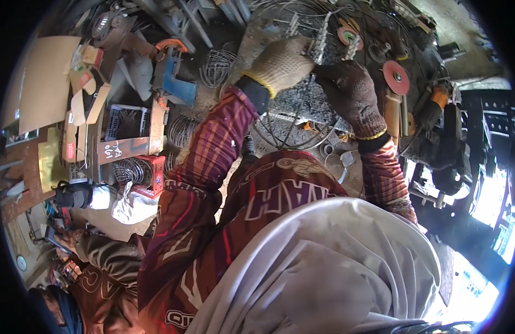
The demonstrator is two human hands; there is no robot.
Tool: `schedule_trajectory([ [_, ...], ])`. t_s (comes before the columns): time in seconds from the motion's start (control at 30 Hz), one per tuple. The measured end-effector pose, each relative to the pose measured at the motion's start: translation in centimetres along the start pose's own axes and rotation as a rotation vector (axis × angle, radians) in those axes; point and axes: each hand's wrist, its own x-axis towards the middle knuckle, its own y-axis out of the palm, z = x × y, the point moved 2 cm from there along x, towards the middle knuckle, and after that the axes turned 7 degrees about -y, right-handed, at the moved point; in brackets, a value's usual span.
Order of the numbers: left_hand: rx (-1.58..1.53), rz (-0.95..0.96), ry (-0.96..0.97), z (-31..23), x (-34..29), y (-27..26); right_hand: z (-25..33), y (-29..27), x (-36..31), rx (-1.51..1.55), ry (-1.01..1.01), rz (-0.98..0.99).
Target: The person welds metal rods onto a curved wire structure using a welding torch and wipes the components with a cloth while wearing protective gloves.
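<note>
A rounded frame of bent metal wire [293, 146] hangs or stands at the near edge of the worktable, its thin wires rising toward my hands. My right hand [351, 94], in a dark brown knit glove, is closed with its fingertips pinched at the top of these wires. Across from it, my left hand [282, 62] wears a pale knit glove with a yellow cuff. Its fingers are curled beside the wires; what they grip is hidden. Just beyond the hands, a rough, ridged metal piece [322, 39] points away over the dark, gritty tabletop [257, 42].
On the right lie a red grinding disc [396, 77] and an orange-and-black power tool [435, 100]. Another disc [349, 36] sits farther back. Leftward are a blue metal machine [177, 78], wire coils [217, 68] and a red crate [152, 175]. Another person [104, 278] is at lower left.
</note>
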Motion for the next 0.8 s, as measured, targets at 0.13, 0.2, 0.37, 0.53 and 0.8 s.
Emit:
schedule_trajectory([
  [0.13, -0.138, 0.107, -0.115, 0.4, -1.0, -0.2, -0.2, 0.9, 0.3, -0.187, -0.198, 0.044],
  [0.2, -0.027, 0.247, -0.192, -0.6, -0.8, -0.7, 0.0, 0.9, 0.3, -0.176, -0.195, 0.034],
  [0.37, -0.121, 0.208, -0.234, -0.8, -0.7, -1.0, -3.0, -0.7, -2.1, -0.457, -0.307, 0.319],
  [0.53, -0.125, 0.177, -0.228, -0.8, -2.7, -1.9, -5.7, -1.4, -3.5, 0.268, 0.179, -0.139],
  [0.8, 0.284, -0.062, 0.431, 1.1, -5.7, -2.7, -3.4, 0.1, -6.5, 0.517, 0.344, -0.364],
])
